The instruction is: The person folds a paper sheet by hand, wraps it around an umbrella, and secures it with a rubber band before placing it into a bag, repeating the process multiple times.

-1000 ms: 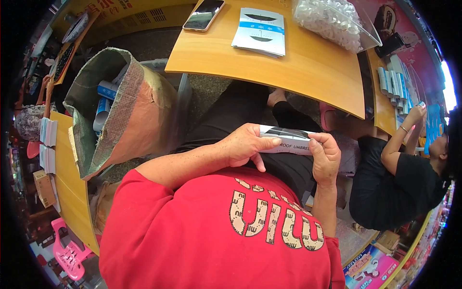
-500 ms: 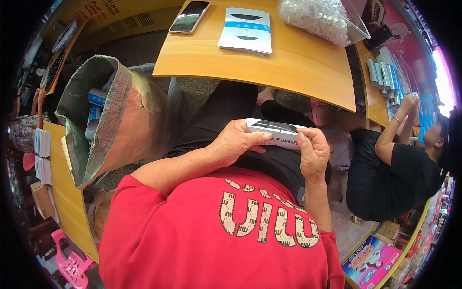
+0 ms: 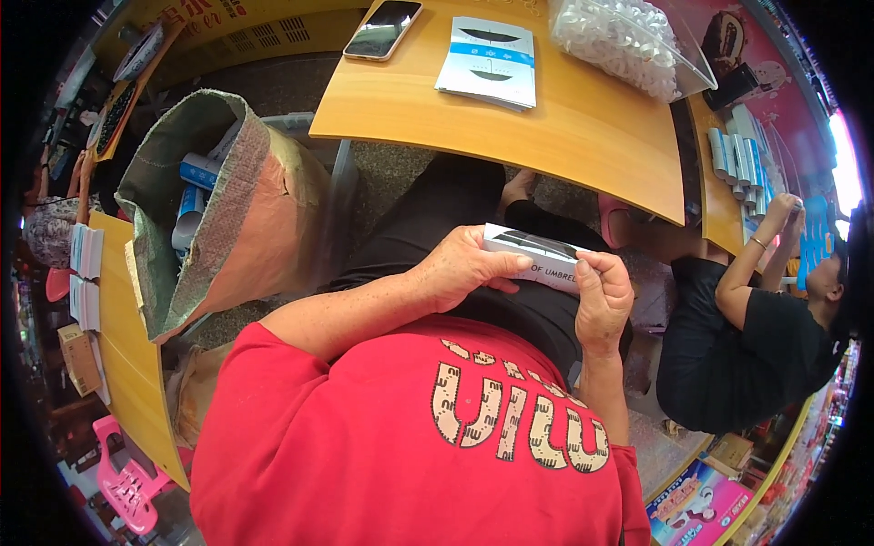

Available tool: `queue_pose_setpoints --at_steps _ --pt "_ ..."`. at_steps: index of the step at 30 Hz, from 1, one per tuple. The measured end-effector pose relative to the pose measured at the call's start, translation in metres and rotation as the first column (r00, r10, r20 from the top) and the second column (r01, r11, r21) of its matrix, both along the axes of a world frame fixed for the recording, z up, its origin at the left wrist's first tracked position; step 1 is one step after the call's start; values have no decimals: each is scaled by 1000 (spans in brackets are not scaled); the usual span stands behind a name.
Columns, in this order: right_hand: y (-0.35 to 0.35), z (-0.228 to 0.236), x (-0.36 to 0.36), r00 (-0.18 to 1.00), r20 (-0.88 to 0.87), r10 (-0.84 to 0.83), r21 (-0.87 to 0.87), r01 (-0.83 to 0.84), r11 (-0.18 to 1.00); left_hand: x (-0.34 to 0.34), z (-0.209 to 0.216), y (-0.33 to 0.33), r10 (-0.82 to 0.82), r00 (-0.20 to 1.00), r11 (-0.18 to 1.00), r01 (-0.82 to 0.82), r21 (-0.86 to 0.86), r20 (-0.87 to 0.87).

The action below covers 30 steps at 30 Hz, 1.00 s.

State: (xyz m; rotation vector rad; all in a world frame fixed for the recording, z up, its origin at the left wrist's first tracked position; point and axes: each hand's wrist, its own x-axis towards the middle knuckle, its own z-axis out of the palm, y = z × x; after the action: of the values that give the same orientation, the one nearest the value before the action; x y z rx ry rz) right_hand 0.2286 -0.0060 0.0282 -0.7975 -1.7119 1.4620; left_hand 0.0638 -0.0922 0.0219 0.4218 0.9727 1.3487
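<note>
A white printed paper wrapper [image 3: 544, 257] with a dark umbrella picture is held above my lap, looking like a narrow box. I cannot tell whether anything is inside it. My left hand [image 3: 466, 270] is closed on its left end, thumb across the near side. At the right end, my right hand [image 3: 603, 296] pinches the upper edge between thumb and fingers. Ahead, a stack of white sheets [image 3: 489, 91] with umbrella pictures and a blue band lies on the wooden table [image 3: 583, 136].
A phone [image 3: 382, 29] and a clear bin of translucent plastic pieces [image 3: 619, 45] are on the table. At left stands an open woven sack [image 3: 273, 209] with blue-and-silver rolls [image 3: 188, 214]. On the right a person in black [image 3: 774, 337] sits by stacked silver rolls [image 3: 737, 159].
The whole view has shifted slightly, so the surroundings sit a little further right. Both hands keep the wrapper, which is tilted slightly more down to the right.
</note>
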Motion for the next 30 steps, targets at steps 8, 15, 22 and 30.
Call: queue_pose_setpoints --at_steps 8,15,22,30 --pt "14 10 7 987 60 151 -68 -147 987 -18 2 3 13 1000 999 -14 -35 -28" --pt "37 47 12 927 302 222 476 -349 808 -35 7 4 -37 993 999 34 -29 -111" --pt "36 57 8 843 388 374 424 -523 739 -40 12 6 -111 989 994 109 -25 -94" --pt "38 61 7 776 391 496 343 -623 703 -43 7 10 -176 984 984 176 -16 14"
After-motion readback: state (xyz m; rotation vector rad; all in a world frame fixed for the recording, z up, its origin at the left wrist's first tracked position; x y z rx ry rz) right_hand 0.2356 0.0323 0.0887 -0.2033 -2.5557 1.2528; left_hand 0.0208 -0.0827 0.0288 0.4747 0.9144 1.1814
